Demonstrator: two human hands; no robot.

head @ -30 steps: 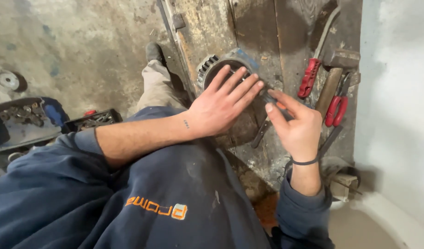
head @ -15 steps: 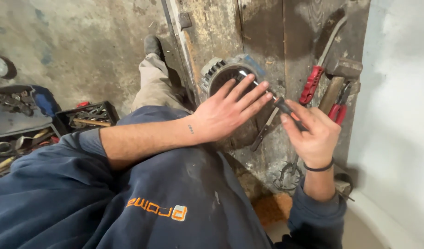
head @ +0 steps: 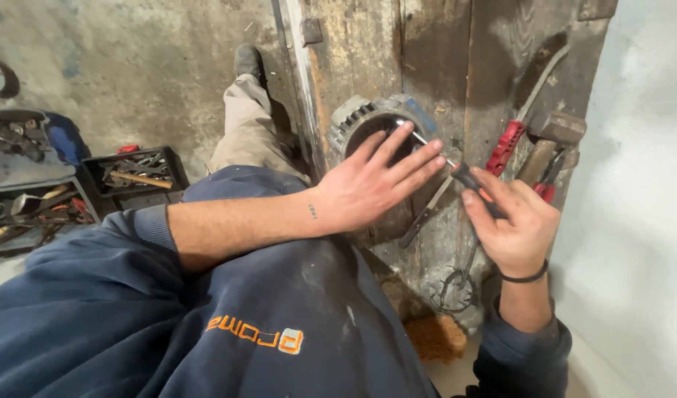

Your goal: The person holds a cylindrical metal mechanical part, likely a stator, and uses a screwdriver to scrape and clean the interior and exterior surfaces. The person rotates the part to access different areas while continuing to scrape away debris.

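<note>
A round grey metal housing [head: 351,116] with cooling fins and a blue patch lies on the worn wooden bench [head: 430,66]. My left hand [head: 372,183] lies flat over its open face, fingers spread and pressing on it. My right hand [head: 514,221] grips a screwdriver [head: 464,175] with a black and orange handle. Its thin shaft [head: 427,144] points left under my left fingertips into the housing's opening.
Red-handled pliers [head: 505,146], a hammer [head: 548,136] and a second red-handled tool [head: 546,188] lie at the bench's right, beside a white wall. A dark flat tool [head: 423,217] lies below my left hand. Black crates of tools [head: 136,171] stand on the floor at left.
My right hand has drawn back to the right and down with the screwdriver, showing more of its shaft. My left hand stays on the housing. The view has shifted slightly.
</note>
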